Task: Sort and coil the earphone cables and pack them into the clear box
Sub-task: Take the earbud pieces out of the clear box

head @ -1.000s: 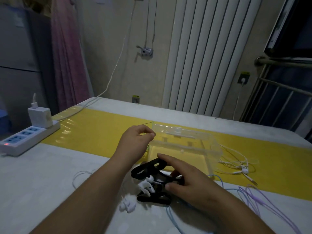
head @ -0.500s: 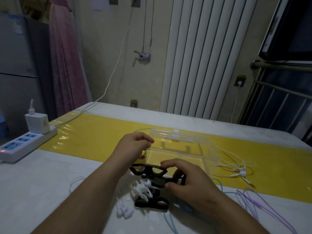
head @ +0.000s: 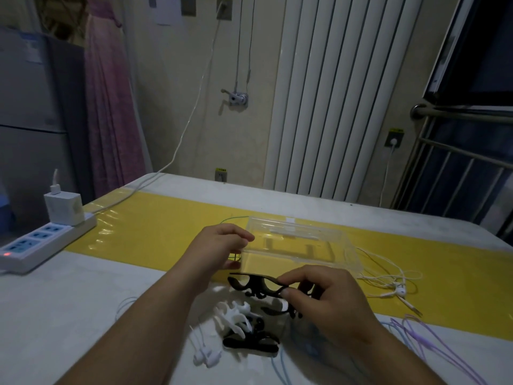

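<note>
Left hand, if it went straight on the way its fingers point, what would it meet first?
Probably the clear box: the left hand, pinching a thin green cable, has its fingers at the box's near left corner, though depth is unclear.

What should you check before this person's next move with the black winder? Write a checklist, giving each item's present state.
1. Right hand holds the black winder: ok, thumb and fingers pinch it above the table.
2. Left hand has a grip on the thin green cable: cannot tell, curled fingers hide it.
3. Clear box within reach: ok, beside the left hand.
4. Box open: cannot tell.
5. White earphones coiled: not ok, loose to the right of the box.
6. Purple cables coiled: not ok, sprawled on the table.
</note>
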Motion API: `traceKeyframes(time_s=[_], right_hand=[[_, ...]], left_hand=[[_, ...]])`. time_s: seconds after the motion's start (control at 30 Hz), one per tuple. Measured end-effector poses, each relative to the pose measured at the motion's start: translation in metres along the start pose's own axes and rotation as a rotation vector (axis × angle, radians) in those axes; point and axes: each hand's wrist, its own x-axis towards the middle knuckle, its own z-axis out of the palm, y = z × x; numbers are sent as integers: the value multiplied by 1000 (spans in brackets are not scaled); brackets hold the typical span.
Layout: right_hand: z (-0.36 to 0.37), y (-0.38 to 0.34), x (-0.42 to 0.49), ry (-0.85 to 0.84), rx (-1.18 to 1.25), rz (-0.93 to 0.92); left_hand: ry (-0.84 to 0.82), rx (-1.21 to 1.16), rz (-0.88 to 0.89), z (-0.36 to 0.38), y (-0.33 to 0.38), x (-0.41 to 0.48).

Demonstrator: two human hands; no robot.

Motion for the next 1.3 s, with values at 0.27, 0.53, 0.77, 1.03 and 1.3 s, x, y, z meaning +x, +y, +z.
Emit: traceKeyframes(time_s=[0.27, 0.53, 0.77, 1.03, 1.3], right_hand=[[-13, -12, -1, 151, 98, -75], [-23, -14, 14, 422, 114, -85], [-30, -21, 54, 349, -166, -17], [-11, -17, 77, -59, -624, 136], [-17, -2, 70, -33, -363, 125]], left_hand=[[-17, -68, -32, -4, 0, 0], [-3, -94, -30, -3, 0, -2], [7, -104, -23, -2, 0, -2], [-2, -89, -17, -2, -1, 1], [-4, -82, -2, -3, -3, 3]])
